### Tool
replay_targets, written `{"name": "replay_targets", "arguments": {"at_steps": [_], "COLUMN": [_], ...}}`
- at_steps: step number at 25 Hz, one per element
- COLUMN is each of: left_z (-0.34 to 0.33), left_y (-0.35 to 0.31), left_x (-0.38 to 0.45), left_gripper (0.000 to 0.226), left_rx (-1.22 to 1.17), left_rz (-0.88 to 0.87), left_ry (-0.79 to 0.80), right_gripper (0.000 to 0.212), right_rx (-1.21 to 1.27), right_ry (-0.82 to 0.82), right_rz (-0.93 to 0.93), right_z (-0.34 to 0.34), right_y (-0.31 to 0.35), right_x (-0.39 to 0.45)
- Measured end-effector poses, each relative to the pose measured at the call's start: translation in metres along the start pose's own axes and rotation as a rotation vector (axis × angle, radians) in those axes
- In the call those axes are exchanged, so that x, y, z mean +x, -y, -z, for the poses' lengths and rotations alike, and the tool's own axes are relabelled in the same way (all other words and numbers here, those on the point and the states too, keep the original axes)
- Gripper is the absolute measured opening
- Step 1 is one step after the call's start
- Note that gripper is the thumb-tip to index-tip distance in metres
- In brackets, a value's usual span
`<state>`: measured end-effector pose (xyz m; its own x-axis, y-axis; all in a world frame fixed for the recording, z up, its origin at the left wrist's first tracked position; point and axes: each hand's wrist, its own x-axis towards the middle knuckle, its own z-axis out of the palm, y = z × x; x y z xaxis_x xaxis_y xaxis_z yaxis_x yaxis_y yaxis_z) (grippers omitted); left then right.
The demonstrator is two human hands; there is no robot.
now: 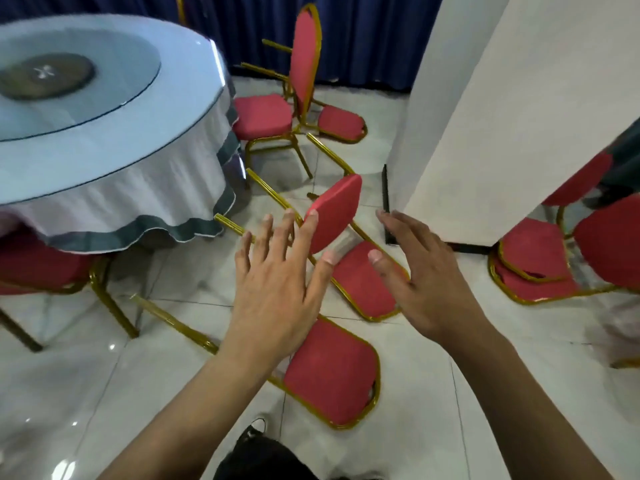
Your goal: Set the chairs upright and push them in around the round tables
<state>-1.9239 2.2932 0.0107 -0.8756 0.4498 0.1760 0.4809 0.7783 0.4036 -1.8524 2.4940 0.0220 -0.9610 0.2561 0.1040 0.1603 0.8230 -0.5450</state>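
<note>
A round table (114, 174) with a white cloth and a glass turntable stands at the upper left. A red chair with a gold frame (334, 213) lies tipped over on the floor in the middle, its seat on edge. A second tipped chair (332, 372) lies nearer to me. My left hand (277, 289) and my right hand (415, 285) are stretched out above the fallen chairs, fingers spread, holding nothing. An upright red chair (263, 116) stands pushed against the table at the back, and another (38, 268) sits under the table at the left.
A white pillar (485, 116) rises at the right with a dark base strip. Stacked red chairs (533, 268) lie beyond it at the right edge. Another tipped chair (341, 123) lies by the blue curtain (363, 36). The floor is glossy white tile.
</note>
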Motion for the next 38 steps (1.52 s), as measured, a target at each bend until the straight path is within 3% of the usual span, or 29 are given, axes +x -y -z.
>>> {"name": "replay_targets", "arguments": {"at_steps": [8, 17, 20, 27, 33, 38], "left_z": [-0.02, -0.028, -0.043, -0.135, -0.221, -0.326], "left_y": [-0.033, -0.03, -0.045, -0.114, -0.166, -0.165], "left_x": [-0.033, -0.014, -0.018, -0.05, -0.085, -0.101], "left_gripper": [0.062, 0.065, 0.067, 0.061, 0.059, 0.06], "left_rx": [0.077, 0.07, 0.078, 0.122, 0.131, 0.078], "left_rz": [0.293, 0.413, 0.487, 0.731, 0.902, 0.953], "left_ry": [-0.126, -0.127, -0.178, -0.261, -0.14, 0.03], "right_gripper": [0.067, 0.061, 0.058, 0.059, 0.061, 0.057], "right_rx": [0.047, 0.086, 0.106, 0.186, 0.163, 0.12], "right_ry": [0.172, 0.209, 0.233, 0.334, 0.531, 0.599], "right_rz": [0.198, 0.254, 0.348, 0.538, 0.531, 0.472], "right_z": [0.01, -0.014, -0.018, -0.032, -0.058, -0.125], "right_y": [-0.044, -0.063, -0.079, -0.158, -0.269, -0.366], "right_x": [0.043, 0.076, 0.086, 0.094, 0.06, 0.032]}}
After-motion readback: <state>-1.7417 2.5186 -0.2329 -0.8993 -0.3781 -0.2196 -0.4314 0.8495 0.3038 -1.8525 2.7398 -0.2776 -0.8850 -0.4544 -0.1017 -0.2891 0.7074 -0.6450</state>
